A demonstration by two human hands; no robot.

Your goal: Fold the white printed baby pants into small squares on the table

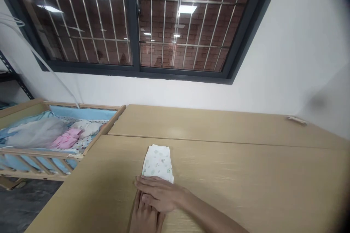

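Observation:
A small white cloth with a faint green and grey print lies folded flat on the wooden table. My right hand rests across its near end, palm down, with the fingers stretched out to the left. Under it, my left hand points forward with extended fingers, their tips hidden beneath the right hand. The part of the cloth under both hands cannot be seen. The printed fabric looks like baby clothing or a cloth, but its exact kind is unclear.
A wooden crib with blue lining stands at the table's left, holding a pink cloth and white netting. A seam crosses the tabletop. Behind are a white wall and a barred window. A small pale object lies back right.

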